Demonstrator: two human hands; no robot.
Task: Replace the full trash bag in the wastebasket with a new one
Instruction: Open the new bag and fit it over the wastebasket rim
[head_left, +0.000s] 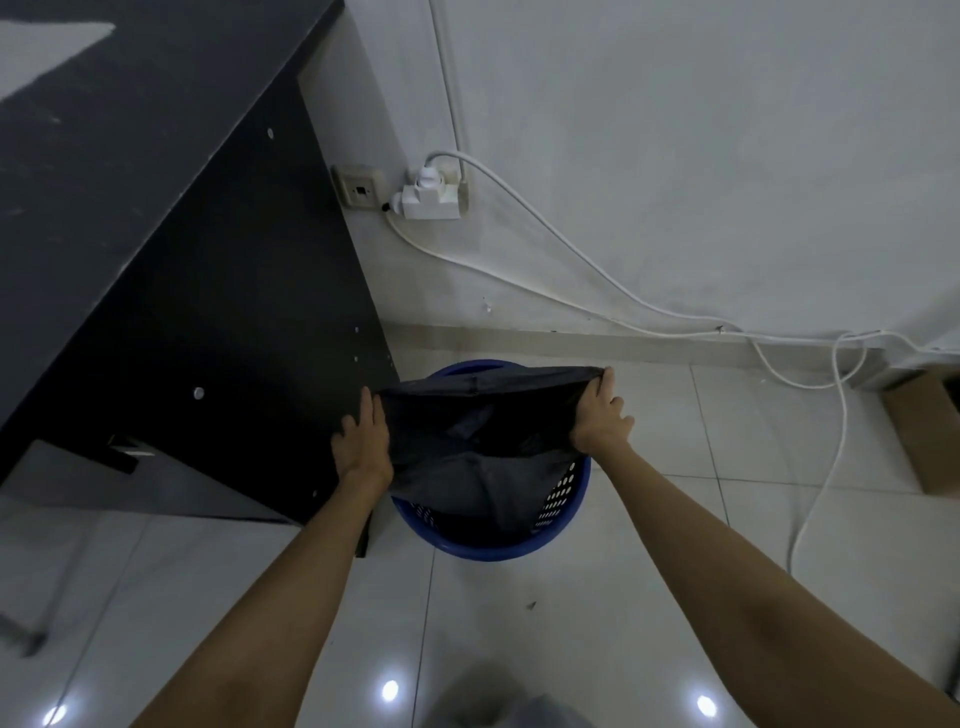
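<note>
A blue perforated wastebasket (563, 496) stands on the tiled floor beside a black desk. A black trash bag (483, 421) hangs in it, its mouth stretched wide above the rim. My left hand (363, 441) grips the bag's left edge, next to the desk's side panel. My right hand (602, 410) pinches the bag's right edge and pulls it outward past the basket's rim. The bag's lower part sags inside the basket, and what lies under it is hidden.
The black desk (171, 270) fills the left, its side panel close to the basket. White cables (810, 467) run from a wall socket (431, 195) down across the floor at right. A cardboard box (930, 431) sits at the far right.
</note>
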